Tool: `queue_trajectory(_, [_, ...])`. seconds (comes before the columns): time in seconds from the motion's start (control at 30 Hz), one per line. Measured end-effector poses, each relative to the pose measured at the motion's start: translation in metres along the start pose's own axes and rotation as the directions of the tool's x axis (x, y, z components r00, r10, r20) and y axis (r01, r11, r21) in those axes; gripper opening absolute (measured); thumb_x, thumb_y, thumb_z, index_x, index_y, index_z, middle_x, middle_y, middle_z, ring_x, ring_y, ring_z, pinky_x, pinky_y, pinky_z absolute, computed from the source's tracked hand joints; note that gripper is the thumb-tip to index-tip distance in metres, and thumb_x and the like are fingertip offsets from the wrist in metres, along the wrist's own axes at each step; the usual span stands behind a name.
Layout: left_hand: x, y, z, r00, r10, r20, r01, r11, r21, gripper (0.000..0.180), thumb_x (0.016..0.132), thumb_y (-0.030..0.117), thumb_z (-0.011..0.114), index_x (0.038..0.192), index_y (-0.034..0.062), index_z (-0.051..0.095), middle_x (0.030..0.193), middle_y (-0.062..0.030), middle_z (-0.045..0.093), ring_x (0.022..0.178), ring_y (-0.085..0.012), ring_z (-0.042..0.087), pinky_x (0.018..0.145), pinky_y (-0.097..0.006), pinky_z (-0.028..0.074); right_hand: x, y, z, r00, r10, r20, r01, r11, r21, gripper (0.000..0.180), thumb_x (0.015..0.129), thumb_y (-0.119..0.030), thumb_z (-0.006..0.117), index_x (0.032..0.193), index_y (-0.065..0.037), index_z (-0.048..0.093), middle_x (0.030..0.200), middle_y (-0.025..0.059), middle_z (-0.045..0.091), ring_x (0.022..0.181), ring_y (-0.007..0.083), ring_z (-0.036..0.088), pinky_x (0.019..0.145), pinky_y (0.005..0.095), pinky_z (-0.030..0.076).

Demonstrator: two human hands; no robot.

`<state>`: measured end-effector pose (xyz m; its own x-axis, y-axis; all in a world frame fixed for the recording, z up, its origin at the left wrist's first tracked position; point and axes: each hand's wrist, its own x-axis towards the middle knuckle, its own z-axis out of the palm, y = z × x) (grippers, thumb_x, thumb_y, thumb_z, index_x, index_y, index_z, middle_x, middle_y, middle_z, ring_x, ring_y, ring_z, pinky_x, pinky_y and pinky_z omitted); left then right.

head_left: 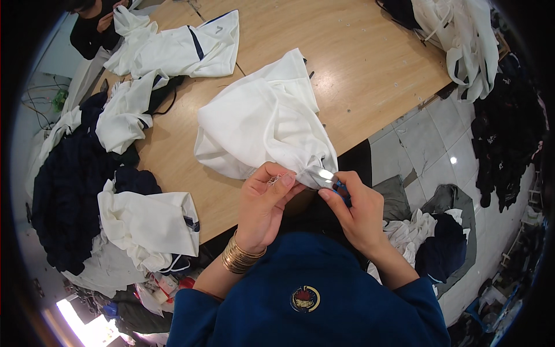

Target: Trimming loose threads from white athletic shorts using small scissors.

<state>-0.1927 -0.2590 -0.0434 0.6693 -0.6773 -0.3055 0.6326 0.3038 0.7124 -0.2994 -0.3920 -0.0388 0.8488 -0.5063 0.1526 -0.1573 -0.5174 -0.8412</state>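
Observation:
A white garment [260, 115] lies bunched across the near edge of the wooden table, one end drawn toward me. With my left hand [266, 202] I pinch its near edge between thumb and fingers; loose white threads [276, 179] show at the fingertips. My right hand [358, 211] is closed round thread snips [321, 175] with silver blades and blue handles. The blades point left, against the cloth close to my left fingertips. Whether they are closed on a thread is too small to tell.
White garments [191, 49] and dark navy cloth [75, 185] pile along the table's left side, where a person [95, 29] handles white cloth. More white cloth [471, 40] hangs at the far right corner. Right of the table [358, 63], clothes [442, 243] lie on grey sheeting on the tiled floor.

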Motion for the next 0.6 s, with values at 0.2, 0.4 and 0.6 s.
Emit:
queue_trajectory(0.2, [0.0008, -0.0018, 0.0014, 1.000, 0.004, -0.029, -0.004, 1.000, 0.008, 0.007, 0.089, 0.009, 0.058, 0.091, 0.0026, 0.056, 0.092, -0.0055, 0.062, 0.090, -0.0145, 0.060, 0.087, -0.032, 0.049, -0.0025, 0.0047, 0.0021, 0.996, -0.062, -0.057, 0.054, 0.991, -0.120, 0.023, 0.080, -0.022, 0.070, 0.088, -0.005, 0.057, 0.062, 0.0063, 0.054, 0.053, 0.0206, 0.057, 0.047, 0.0288, 0.043])
queue_trajectory(0.4, [0.0005, -0.0043, 0.0053, 1.000, -0.001, -0.019, 0.002, 1.000, 0.009, 0.006, 0.089, 0.008, 0.058, 0.091, 0.0027, 0.056, 0.093, -0.0059, 0.062, 0.089, -0.0145, 0.061, 0.086, -0.031, 0.050, -0.0027, 0.0051, 0.0049, 0.996, -0.067, -0.053, 0.061, 0.992, -0.115, 0.023, 0.080, -0.022, 0.069, 0.087, -0.005, 0.056, 0.062, 0.0067, 0.055, 0.054, 0.0208, 0.057, 0.048, 0.0294, 0.044])
queue_trajectory(0.6, [0.0004, -0.0054, 0.0066, 1.000, -0.004, -0.006, 0.004, 1.000, 0.006, 0.006, 0.089, 0.008, 0.058, 0.091, 0.0027, 0.056, 0.093, -0.0059, 0.062, 0.089, -0.0147, 0.061, 0.085, -0.031, 0.050, -0.0040, 0.0093, 0.0070, 0.996, -0.046, -0.074, 0.042, 0.998, -0.055, 0.023, 0.081, -0.021, 0.069, 0.088, -0.004, 0.056, 0.062, 0.0074, 0.055, 0.053, 0.0209, 0.057, 0.048, 0.0295, 0.044])
